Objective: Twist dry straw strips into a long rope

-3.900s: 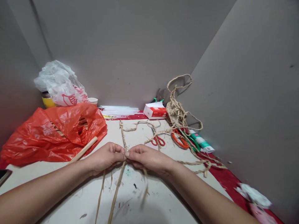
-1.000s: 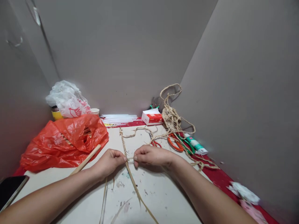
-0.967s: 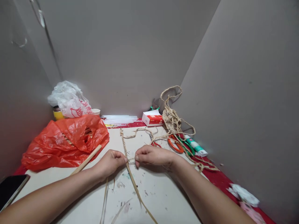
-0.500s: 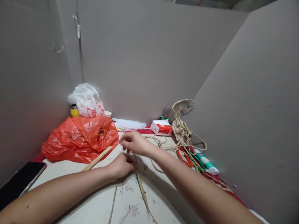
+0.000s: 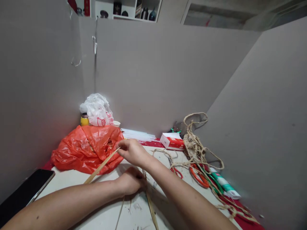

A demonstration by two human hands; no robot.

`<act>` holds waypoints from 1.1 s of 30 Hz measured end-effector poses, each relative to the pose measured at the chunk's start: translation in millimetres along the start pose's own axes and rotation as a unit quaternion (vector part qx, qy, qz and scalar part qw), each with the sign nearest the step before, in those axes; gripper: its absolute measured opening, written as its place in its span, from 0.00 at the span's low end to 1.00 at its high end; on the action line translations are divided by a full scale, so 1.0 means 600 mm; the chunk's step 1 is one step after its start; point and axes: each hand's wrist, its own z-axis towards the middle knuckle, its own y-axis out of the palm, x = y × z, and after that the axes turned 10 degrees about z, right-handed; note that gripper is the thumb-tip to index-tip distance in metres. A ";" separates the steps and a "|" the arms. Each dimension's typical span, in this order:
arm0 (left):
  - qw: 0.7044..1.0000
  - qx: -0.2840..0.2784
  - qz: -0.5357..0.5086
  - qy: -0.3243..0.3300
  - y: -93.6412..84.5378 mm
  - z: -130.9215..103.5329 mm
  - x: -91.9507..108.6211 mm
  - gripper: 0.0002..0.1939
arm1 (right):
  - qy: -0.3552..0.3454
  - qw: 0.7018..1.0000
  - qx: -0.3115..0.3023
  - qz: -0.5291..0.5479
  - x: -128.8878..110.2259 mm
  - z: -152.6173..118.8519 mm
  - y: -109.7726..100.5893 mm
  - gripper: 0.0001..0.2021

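Note:
My right hand (image 5: 134, 152) is closed, its fingertips pinching the upper end of a flat, pale straw-like strip (image 5: 102, 166). That strip slants down to the left, past the orange bag, and goes behind my left forearm. Just below and nearer to me, my left hand (image 5: 132, 181) is closed on a thin plaited straw cord, mostly hidden by the fingers. From under this hand, loose straw strips (image 5: 151, 207) run down the table toward me.
A crumpled orange plastic bag (image 5: 83, 148) lies left of my hands, near a black phone (image 5: 26, 188). Tangled rope (image 5: 194, 143), a red-and-white box (image 5: 173, 141), orange-handled scissors (image 5: 200, 177) and a green-and-white tube (image 5: 226, 183) lie at right. Grey panels enclose the table.
My right hand has gone from hovering above the left hand to pinching the strip's end. My left hand keeps its hold. The view has tilted up and turned slightly left.

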 end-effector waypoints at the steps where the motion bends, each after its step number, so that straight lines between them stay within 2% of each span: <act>1: 1.000 -0.009 0.018 -0.003 0.000 0.000 0.003 0.04 | -0.002 0.998 0.043 0.038 0.001 -0.003 -0.014 0.08; 3: 0.998 -0.024 0.047 -0.018 0.000 -0.001 0.010 0.07 | 0.003 0.989 0.114 0.096 0.002 -0.009 -0.044 0.07; 6: 0.997 -0.036 0.048 -0.050 -0.002 -0.004 0.018 0.12 | 0.027 0.964 0.172 0.200 0.002 -0.026 -0.096 0.08; 8: 0.996 -0.044 0.048 -0.067 -0.003 -0.006 0.021 0.14 | 0.043 0.929 0.207 0.302 0.003 -0.047 -0.130 0.11; 10: 0.996 -0.033 0.045 -0.068 -0.002 -0.007 0.019 0.12 | 0.049 0.881 0.239 0.405 0.006 -0.075 -0.161 0.13; 13: 0.998 -0.014 0.026 -0.053 0.002 -0.008 0.013 0.11 | 0.061 0.840 0.236 0.485 0.013 -0.120 -0.194 0.15; 15: 0.999 -0.012 0.006 -0.048 0.005 -0.008 0.010 0.13 | 0.083 0.839 0.196 0.500 0.020 -0.146 -0.200 0.17; 17: 0.999 -0.008 -0.004 -0.047 0.008 -0.010 0.010 0.14 | 0.103 0.855 0.147 0.487 0.027 -0.164 -0.191 0.20; 19: 0.999 0.000 -0.011 -0.053 0.008 -0.013 0.014 0.15 | 0.121 0.871 0.107 0.464 0.035 -0.173 -0.166 0.21; 24: 0.993 0.033 -0.098 -0.063 0.006 -0.024 0.033 0.13 | 0.173 0.896 0.107 0.395 0.046 -0.174 -0.069 0.18; 28: 0.981 0.047 -0.168 -0.082 0.007 -0.031 0.053 0.10 | 0.227 0.877 0.077 0.417 0.046 -0.177 -0.022 0.25; 31: 0.978 0.028 -0.187 -0.087 0.006 -0.032 0.059 0.11 | 0.221 0.855 0.063 0.464 0.050 -0.186 -0.018 0.28; 33: 0.976 0.039 -0.193 -0.091 0.005 -0.030 0.056 0.09 | 0.219 0.848 0.064 0.479 0.056 -0.194 -0.022 0.28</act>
